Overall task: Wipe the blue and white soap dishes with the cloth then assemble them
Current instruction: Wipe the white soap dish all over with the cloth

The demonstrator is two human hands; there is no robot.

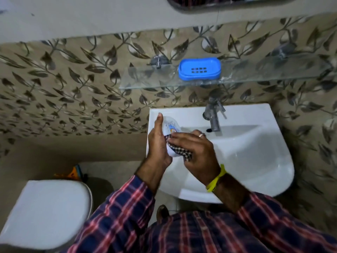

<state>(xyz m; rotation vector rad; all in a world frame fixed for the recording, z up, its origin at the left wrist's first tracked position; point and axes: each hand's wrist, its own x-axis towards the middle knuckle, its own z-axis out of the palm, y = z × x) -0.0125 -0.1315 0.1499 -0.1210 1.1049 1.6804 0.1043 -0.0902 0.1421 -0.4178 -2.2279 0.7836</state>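
White soap dish (168,127) held over sink (255,152) rim, about 9 o'clock of the tap (213,117). Left hand (157,143) props it, fingers straight and together along its left side. Right hand (193,148) presses checked cloth (179,152) on it, fingers spread flat. Likely mid-wipe: keep the dish braced, sweep the cloth across the whole face and edges. Dish sits sandwiched between both palms. Blue soap dish (199,69) waits on glass shelf (145,79), 12 o'clock of the hands.
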